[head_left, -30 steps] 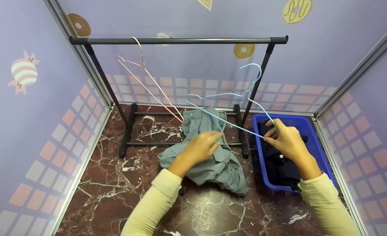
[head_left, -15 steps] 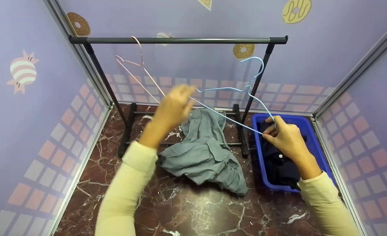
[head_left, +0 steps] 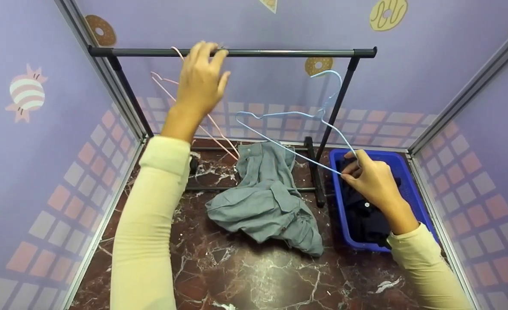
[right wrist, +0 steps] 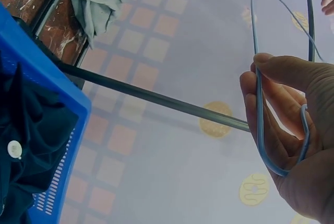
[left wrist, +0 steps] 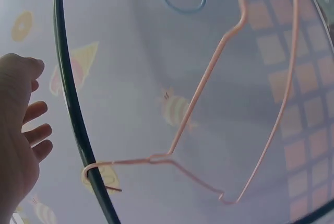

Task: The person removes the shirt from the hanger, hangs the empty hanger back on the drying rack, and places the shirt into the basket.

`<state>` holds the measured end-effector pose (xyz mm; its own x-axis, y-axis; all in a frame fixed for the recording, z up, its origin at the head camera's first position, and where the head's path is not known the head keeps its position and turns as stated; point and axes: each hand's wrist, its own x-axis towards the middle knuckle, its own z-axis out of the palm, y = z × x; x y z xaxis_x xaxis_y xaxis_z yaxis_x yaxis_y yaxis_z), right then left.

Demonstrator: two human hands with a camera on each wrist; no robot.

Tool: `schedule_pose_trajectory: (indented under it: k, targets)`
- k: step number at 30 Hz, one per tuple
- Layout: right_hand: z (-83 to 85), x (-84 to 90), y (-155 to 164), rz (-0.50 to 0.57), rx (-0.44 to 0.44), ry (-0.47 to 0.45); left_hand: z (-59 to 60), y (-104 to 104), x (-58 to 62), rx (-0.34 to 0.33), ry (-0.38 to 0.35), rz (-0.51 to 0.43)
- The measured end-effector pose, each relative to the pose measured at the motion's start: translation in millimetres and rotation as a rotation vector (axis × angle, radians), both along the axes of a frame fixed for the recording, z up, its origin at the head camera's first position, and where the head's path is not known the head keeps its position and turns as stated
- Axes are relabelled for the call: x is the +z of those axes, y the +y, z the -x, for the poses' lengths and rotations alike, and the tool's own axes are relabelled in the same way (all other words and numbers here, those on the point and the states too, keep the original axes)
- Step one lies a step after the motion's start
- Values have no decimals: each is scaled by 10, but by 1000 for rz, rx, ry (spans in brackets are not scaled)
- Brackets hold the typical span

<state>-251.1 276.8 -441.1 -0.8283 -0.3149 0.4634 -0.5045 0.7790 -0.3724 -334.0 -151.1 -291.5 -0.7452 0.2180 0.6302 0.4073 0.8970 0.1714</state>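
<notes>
My left hand (head_left: 200, 77) is raised in front of the black rail (head_left: 288, 53), its fingers loosely spread and holding nothing. Just left of it, a pink wire hanger (left wrist: 201, 89) is hooked over the rail, partly hidden by the hand in the head view. With my right hand (head_left: 372, 176) I pinch one end of a light blue wire hanger (right wrist: 258, 104); its hook points up, free of the rail. Below, a grey-green buttoned garment (head_left: 266, 206) lies crumpled on the floor, partly over the rack's lower bars. The pink hanger's lower end reaches down beside it.
At the right stands a blue plastic basket (right wrist: 78, 125) holding dark clothing (head_left: 367, 221) with a white button. The rack's right foot (head_left: 318, 189) is close to the basket. Printed panels (head_left: 464, 107) enclose the reddish marbled floor (head_left: 254, 280) on three sides.
My left hand has risen from over the grey-green garment, past the blue hanger, to the rail near the pink hanger. My right hand keeps its grip on the blue hanger, which has lifted slightly.
</notes>
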Motion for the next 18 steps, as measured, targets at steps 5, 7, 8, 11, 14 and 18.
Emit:
schedule_pose_trajectory:
  k: [5,7,8,11,14,18]
  targets:
    - [26,41,-43,-7,-6,12,146,-22,122,56,-35,34]
    - [40,63,-58,-18,-13,13,195,-25,135,75,-47,36]
    - [48,75,-67,-23,-15,13,217,-27,138,83,-53,34]
    - [72,115,-96,-41,-18,21,271,-34,132,99,-63,15]
    - [100,153,-128,-59,-22,46,314,-30,127,109,-63,-19]
    - [152,208,-178,-80,-35,81,364,-9,135,132,-52,-57]
